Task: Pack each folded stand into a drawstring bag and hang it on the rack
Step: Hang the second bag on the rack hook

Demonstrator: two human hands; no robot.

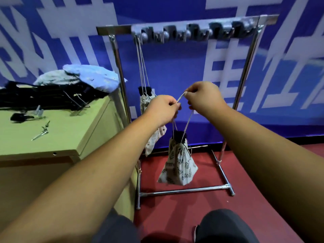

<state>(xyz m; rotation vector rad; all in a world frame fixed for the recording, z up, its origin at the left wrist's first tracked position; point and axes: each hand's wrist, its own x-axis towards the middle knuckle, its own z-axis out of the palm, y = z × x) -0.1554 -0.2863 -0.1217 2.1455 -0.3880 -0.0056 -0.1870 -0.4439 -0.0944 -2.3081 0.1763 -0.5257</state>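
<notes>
A leaf-patterned drawstring bag (178, 165) hangs in the air in front of the metal rack (191, 29), with a black stand poking out of its top. My left hand (164, 107) and my right hand (203, 96) both pinch the bag's white cord and stretch it between them. A second patterned bag (146, 100) with a black stand in it hangs by its cords from the leftmost hook of the rack, partly hidden behind my left hand.
A light wooden table (57, 135) stands to the left with a pile of black folded stands (47, 97), light blue cloth (93, 77) and small metal clips (43, 131). The rack's base bar (185, 190) lies on the red floor. A blue banner wall is behind.
</notes>
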